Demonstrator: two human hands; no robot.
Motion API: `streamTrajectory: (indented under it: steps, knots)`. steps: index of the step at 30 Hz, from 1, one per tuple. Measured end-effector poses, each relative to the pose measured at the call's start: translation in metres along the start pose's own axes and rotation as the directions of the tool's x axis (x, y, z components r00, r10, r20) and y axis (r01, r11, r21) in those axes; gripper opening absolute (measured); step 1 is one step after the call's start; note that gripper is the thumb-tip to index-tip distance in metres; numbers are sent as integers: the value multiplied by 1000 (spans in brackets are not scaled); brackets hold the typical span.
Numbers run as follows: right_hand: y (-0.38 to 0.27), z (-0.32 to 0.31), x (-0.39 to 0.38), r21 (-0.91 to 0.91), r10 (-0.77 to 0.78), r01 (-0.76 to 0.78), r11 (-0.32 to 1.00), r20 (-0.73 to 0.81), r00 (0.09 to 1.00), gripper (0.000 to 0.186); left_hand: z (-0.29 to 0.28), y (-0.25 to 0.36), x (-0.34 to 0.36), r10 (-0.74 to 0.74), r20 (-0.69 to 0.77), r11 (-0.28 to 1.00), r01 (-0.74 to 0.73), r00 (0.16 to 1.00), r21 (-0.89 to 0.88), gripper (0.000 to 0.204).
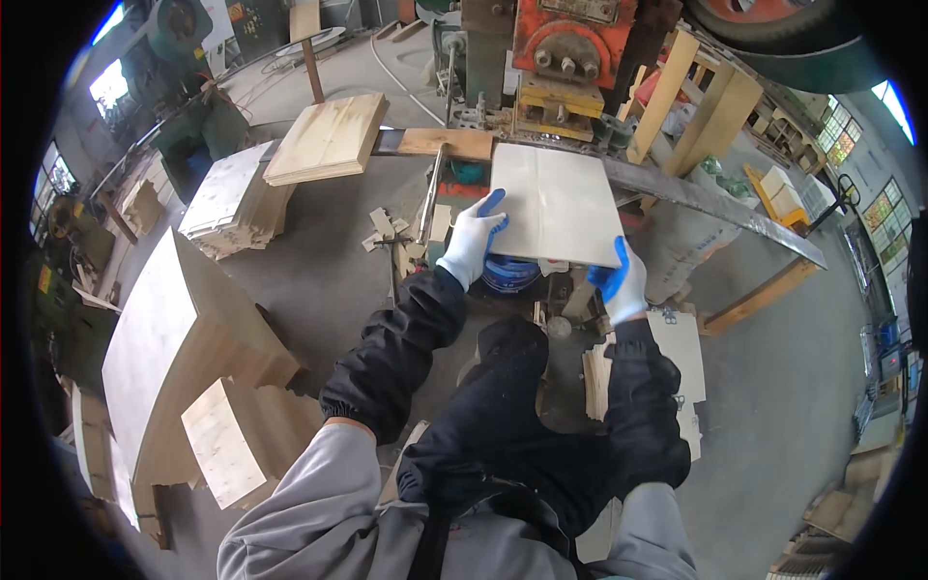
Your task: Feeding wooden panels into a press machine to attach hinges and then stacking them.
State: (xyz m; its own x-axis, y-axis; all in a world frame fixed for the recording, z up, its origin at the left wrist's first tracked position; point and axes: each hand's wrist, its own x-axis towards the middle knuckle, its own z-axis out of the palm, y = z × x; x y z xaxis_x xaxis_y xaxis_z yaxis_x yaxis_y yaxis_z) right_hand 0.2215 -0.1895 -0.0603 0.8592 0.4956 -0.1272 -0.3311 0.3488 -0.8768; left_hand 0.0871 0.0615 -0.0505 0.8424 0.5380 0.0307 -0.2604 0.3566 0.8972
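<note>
A pale flat board (556, 198) with a line down its middle lies in front of the press, its near edge toward me. My left hand (472, 238), in a white glove with blue fingers, grips the board's near left corner, thumb on top. At the near right corner my right hand (623, 282), gloved alike, holds the edge between thumb and fingers. The fingers beneath the board are partly hidden. Just beyond its far edge stands the red press (570, 43) with a yellow die block (558, 100).
Stacked boards (329, 137) rest at the left end of the bench, with more piles (159, 353) at left. A metal lever (432, 193) rises beside my left hand. Below the board are a blue bucket (509, 275) and wood scraps (384, 227). Panels with metal fittings (679, 353) stand right.
</note>
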Motion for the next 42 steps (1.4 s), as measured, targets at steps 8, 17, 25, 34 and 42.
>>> streamTrajectory:
  steps: [8, 17, 25, 34, 42]
  knots:
    - [24, 10, 21, 19, 53, -51, 998, -84, 995, 36, -18, -9, 20, -34, -71, 999, 32, 997, -29, 50]
    - [16, 3, 25, -40, 16, -19, 999, -77, 997, 42, -9, -9, 24, -38, -111, 999, 35, 993, -22, 51]
    - [11, -31, -11, -18, -134, 133, 991, -53, 990, 28, -10, 11, -9, 153, 36, 559, -116, 988, 821, 45]
    - [-158, -31, -133, -842, -381, 426, 331, 293, 877, 31, 68, 56, -80, 200, 830, -210, -805, 520, 555, 77]
    - [-196, 12, -81, -751, -518, 660, 12, 560, 647, 82, 30, 2, -91, 108, 455, 512, -442, 884, 737, 38]
